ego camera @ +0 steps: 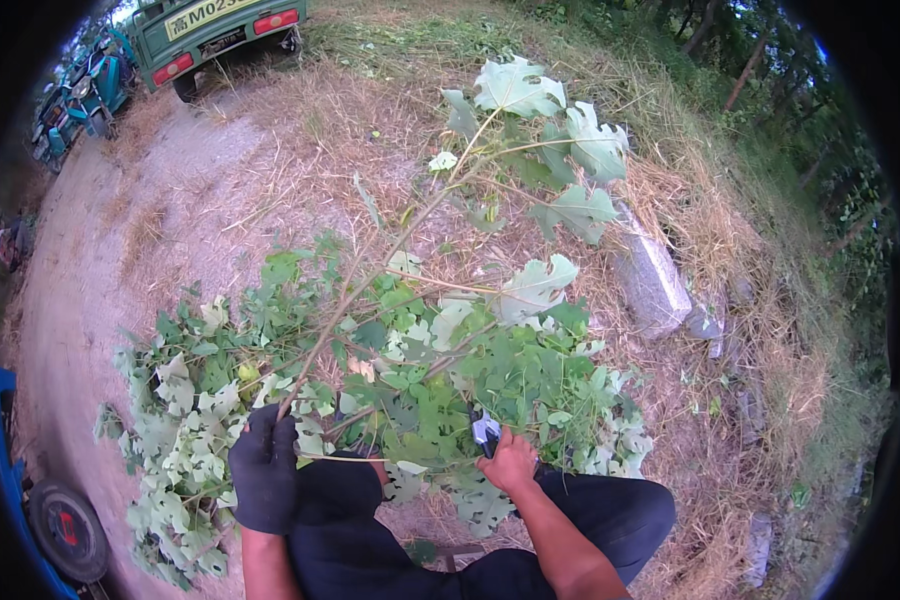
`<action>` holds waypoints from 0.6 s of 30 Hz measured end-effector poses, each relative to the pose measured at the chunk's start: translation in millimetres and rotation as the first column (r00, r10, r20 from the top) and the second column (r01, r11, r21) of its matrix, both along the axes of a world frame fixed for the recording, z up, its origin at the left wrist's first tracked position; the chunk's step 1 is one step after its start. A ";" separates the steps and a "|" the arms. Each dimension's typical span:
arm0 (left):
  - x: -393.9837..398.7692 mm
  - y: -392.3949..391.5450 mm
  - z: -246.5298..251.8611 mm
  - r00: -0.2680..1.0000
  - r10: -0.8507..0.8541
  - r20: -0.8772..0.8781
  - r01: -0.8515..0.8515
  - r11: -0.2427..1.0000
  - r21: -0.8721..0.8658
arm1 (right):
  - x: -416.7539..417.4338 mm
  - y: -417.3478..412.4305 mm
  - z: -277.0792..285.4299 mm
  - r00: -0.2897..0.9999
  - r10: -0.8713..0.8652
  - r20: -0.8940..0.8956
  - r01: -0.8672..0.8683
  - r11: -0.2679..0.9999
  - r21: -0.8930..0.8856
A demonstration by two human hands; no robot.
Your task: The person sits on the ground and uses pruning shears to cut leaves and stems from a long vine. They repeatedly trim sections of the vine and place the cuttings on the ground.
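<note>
My left hand (266,469), in a black glove, grips the lower end of a long leafy branch (356,292). The branch slants up and away to the right, with broad lobed leaves (521,86) at its far end. Bare, my right hand (511,459) holds a pair of pruning shears (486,430) over the greenery; whether the blades are apart cannot be told. A heap of cut leafy branches (195,405) spreads over the ground in front of my knees, and leaves lie around and under the shears.
A concrete block (649,277) lies in dry grass at the right. Back left stand a green cargo truck (225,37) and a teal three-wheeler (90,94). A blue vehicle's wheel (67,529) is at the lower left. Trees (780,97) line the right edge.
</note>
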State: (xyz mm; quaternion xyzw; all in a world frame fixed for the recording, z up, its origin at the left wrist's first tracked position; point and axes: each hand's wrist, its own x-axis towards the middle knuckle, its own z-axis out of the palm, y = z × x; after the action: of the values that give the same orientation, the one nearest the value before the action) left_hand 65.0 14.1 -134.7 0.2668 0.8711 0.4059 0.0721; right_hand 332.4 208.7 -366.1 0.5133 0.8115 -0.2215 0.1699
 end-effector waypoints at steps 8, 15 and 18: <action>1.2 -2.4 3.1 0.999 -0.051 -0.007 0.051 0.999 0.016 | -41.8 -27.1 82.7 0.949 -0.027 -0.314 -0.155 0.827 -0.540; 10.1 -5.0 -2.3 0.989 -0.134 -0.056 0.138 0.987 0.083 | -108.2 -96.2 182.8 0.474 -0.686 -0.553 -0.396 0.395 -0.829; 13.7 -3.6 4.9 0.976 -0.146 -0.161 0.155 0.987 0.043 | -115.5 -100.2 195.5 0.380 -0.750 -0.541 -0.419 0.382 -0.824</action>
State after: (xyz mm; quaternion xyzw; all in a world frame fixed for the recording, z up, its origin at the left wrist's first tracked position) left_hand 78.7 10.5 -129.8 0.3652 0.8397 0.4011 0.0263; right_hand 216.9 108.6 -170.7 0.2186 0.4170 -0.8782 -0.0838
